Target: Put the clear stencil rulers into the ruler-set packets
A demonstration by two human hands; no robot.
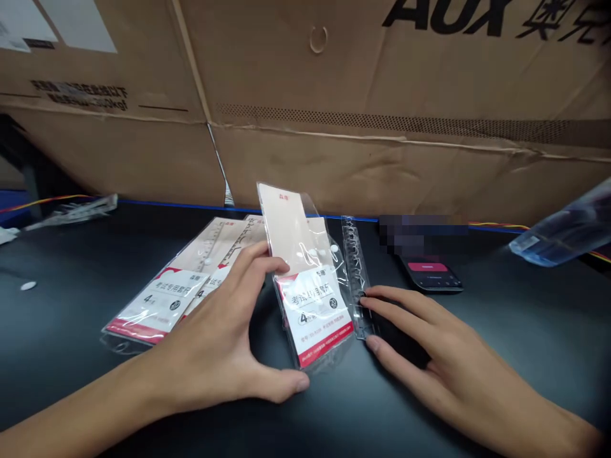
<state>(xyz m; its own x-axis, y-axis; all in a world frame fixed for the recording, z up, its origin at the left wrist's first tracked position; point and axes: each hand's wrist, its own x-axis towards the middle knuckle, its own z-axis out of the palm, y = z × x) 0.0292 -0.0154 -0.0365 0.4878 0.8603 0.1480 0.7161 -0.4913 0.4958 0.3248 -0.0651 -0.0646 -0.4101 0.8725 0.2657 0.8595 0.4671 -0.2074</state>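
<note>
My left hand (224,343) has its fingers at the left edge of a clear plastic packet (317,312) with a white and red label and a pale card or ruler inside. One fingertip lies over the packet's front, while the thumb is stretched out near its bottom corner. The packet's upper end tilts up. Beside it, my right hand (429,356) has its fingers apart, with fingertips and thumb touching the right edge of a clear plastic ruler (356,273) with a wavy edge. Similar packets (157,305) lie overlapping to the left, partly hidden behind my left hand.
A dark phone (434,278) with a lit screen lies at the right, beyond my right hand. A clear plastic bag or wrapper (563,229) is at the far right. Small white pieces, one at the left (28,286), lie on the black table (62,369). Large cardboard (334,76) stands behind.
</note>
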